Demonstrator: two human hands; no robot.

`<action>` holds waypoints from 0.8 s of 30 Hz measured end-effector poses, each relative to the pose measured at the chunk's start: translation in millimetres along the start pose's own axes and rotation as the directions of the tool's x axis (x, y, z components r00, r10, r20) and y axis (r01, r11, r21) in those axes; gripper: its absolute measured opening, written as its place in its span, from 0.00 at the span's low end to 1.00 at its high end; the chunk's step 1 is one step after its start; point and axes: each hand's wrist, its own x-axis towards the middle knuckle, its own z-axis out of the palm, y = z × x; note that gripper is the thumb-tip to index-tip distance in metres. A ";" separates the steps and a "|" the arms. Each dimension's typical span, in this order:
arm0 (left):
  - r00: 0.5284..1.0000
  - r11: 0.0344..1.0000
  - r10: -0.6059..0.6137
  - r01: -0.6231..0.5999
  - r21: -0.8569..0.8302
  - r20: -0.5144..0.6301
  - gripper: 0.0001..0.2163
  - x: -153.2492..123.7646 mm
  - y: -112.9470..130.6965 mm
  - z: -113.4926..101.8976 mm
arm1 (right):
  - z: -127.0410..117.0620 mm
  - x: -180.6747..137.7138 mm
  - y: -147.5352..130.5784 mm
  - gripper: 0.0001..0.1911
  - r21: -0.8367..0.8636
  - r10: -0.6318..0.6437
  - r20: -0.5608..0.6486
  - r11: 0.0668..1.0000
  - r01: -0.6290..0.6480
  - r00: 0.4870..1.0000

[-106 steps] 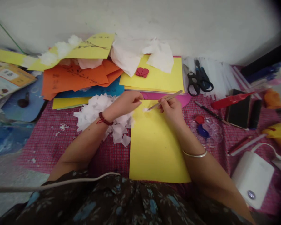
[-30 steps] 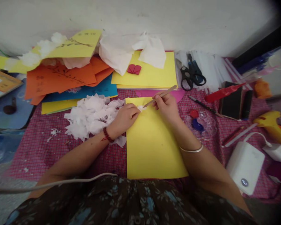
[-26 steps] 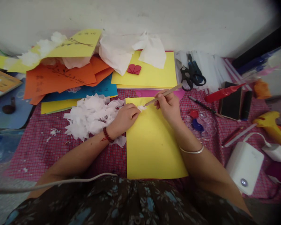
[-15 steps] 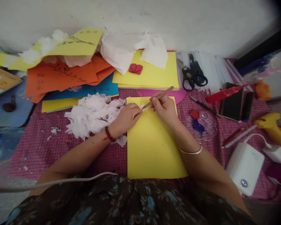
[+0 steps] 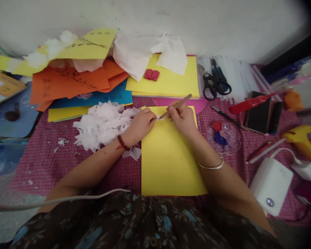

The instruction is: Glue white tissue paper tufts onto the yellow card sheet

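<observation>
My right hand (image 5: 183, 120) is closed around a thin light-brown wooden stick (image 5: 183, 100), tilted with its lower tip pointing left and down. That tip meets a small white tissue paper piece (image 5: 159, 118) near the top of a yellow sheet (image 5: 171, 162). From the other side, the bent fingers of my left hand (image 5: 142, 125) pinch at this same piece; their tips are partly hidden. Beside my left hand, a heap of crumpled white tissue paper pieces (image 5: 100, 122) lies on the checked tablecloth (image 5: 93, 176), some of it under my wrist.
Behind the sheet lie stacked yellow paper (image 5: 168, 86), a red folded paper (image 5: 151, 75) and white tissue (image 5: 132, 52). Orange cards (image 5: 72, 83) are at back left. To the right are scissors (image 5: 209, 84), a paint palette (image 5: 226, 138), a glue gun (image 5: 300, 138) and a white device (image 5: 272, 185).
My left hand has shifted slightly at the white piece, its fingers more curled. The stick's upper end has dipped a little. The view has moved slightly; the rest stays in place.
</observation>
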 end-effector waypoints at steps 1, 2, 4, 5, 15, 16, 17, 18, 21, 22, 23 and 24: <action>1.000 1.000 0.001 -0.001 -0.005 -0.004 0.09 0.6 -0.8 0.8 | -0.8 0.4 1.2 0.10 0.062 0.027 -0.034 0.998 -0.025 0.999; 1.000 1.000 0.001 -0.001 -0.010 -0.007 0.09 0.9 -1.3 1.6 | -1.7 0.7 2.1 0.11 0.125 0.054 -0.066 0.991 -0.046 0.996; 1.000 1.000 0.000 0.000 -0.019 -0.009 0.09 1.0 -1.6 2.9 | -2.8 1.1 3.0 0.12 0.220 0.106 -0.095 0.972 -0.083 0.990; 1.000 1.000 -0.002 0.002 -0.022 -0.010 0.08 1.0 -1.5 3.3 | -2.9 1.1 3.2 0.13 0.244 0.125 -0.087 0.965 -0.100 0.988; 0.989 0.966 -0.136 0.144 -0.214 0.054 0.08 5.1 -15.5 -26.7 | 3.2 2.1 5.7 0.15 0.163 0.108 -0.031 0.981 -0.101 0.994; 0.989 0.973 -0.122 0.135 -0.186 0.080 0.08 5.3 -16.4 -33.2 | 3.1 2.2 6.3 0.14 0.159 0.111 -0.029 0.982 -0.105 0.993; 0.989 0.981 -0.105 0.120 -0.149 0.106 0.08 5.2 -16.7 -39.7 | 3.0 2.2 7.1 0.14 0.156 0.114 -0.029 0.982 -0.108 0.993; 0.987 0.989 -0.088 0.103 -0.108 0.134 0.09 5.0 -16.4 -46.0 | 2.9 2.2 8.1 0.14 0.155 0.117 -0.028 0.982 -0.111 0.993; 0.971 0.999 -0.045 0.043 0.015 0.236 0.11 3.8 -14.5 -62.0 | 2.9 2.5 11.7 0.13 0.148 0.117 -0.025 0.983 -0.112 0.993; 0.962 0.999 -0.019 0.007 0.043 0.273 0.12 3.3 -14.2 -66.1 | 3.0 2.6 12.7 0.13 0.144 0.110 -0.024 0.984 -0.105 0.994; 0.951 0.997 0.015 -0.036 0.063 0.310 0.12 2.8 -14.0 -69.4 | 3.1 2.8 13.4 0.13 0.139 0.101 -0.024 0.986 -0.097 0.995; 0.937 0.994 0.051 -0.082 0.077 0.346 0.12 2.1 -13.8 -71.9 | 3.1 3.0 13.8 0.12 0.134 0.093 -0.023 0.987 -0.089 0.995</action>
